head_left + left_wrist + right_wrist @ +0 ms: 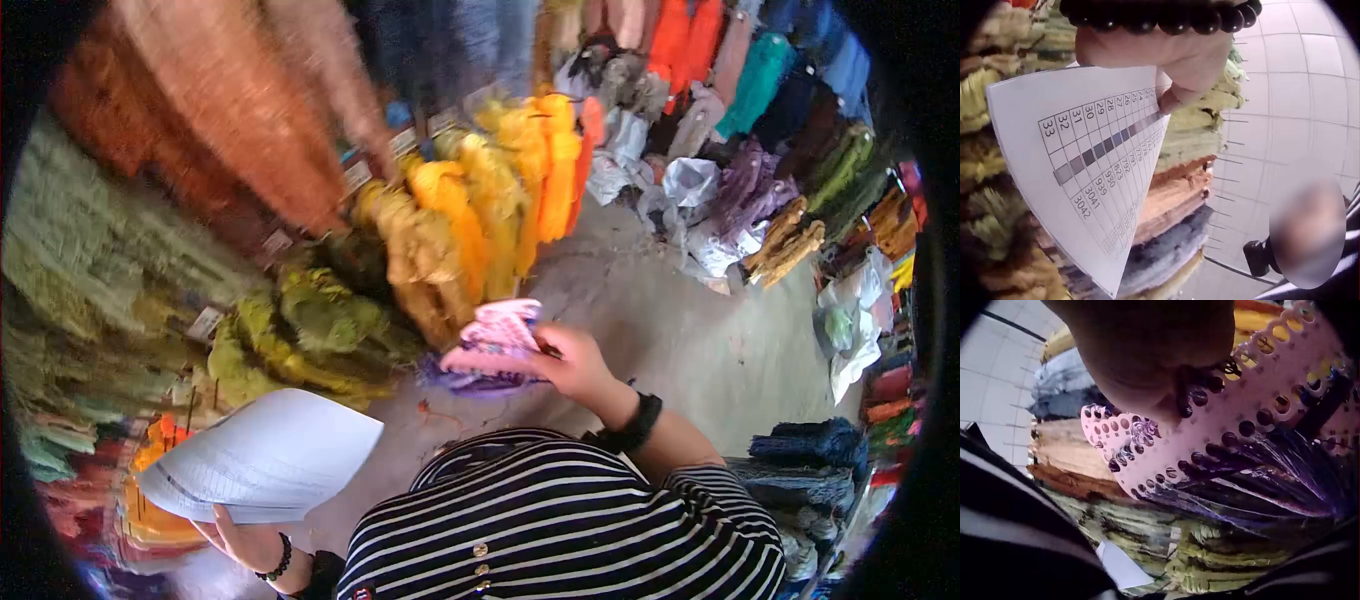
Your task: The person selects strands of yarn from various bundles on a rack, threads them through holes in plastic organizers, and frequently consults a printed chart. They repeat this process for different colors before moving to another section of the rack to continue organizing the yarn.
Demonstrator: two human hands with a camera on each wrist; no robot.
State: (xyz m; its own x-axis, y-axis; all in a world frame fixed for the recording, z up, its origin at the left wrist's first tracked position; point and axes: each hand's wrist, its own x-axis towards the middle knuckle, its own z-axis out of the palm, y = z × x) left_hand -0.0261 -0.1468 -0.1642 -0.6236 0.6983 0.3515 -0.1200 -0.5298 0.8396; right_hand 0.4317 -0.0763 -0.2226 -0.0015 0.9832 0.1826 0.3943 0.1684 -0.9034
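Observation:
In the head view my left hand [250,540] holds white printed paper [270,450] at its lower edge. The left wrist view has the thumb over the edge of that paper [1085,125], which bears a chart of numbers and small colour swatches. My right hand [582,365] grips pink thread-holder cards [495,335] with rows of holes. Up close in the right wrist view, purple threads [1272,481] are looped through the holes of the cards [1210,437] and hang below them. Part of the right fingers is hidden behind the cards.
Yellow thread skeins [490,190] hang on the wall ahead, with green skeins [320,320] to the left. Plastic bags [690,190] and brown skeins [785,245] lie on the grey floor [720,340]. Dark blue skeins [810,445] are stacked at the right.

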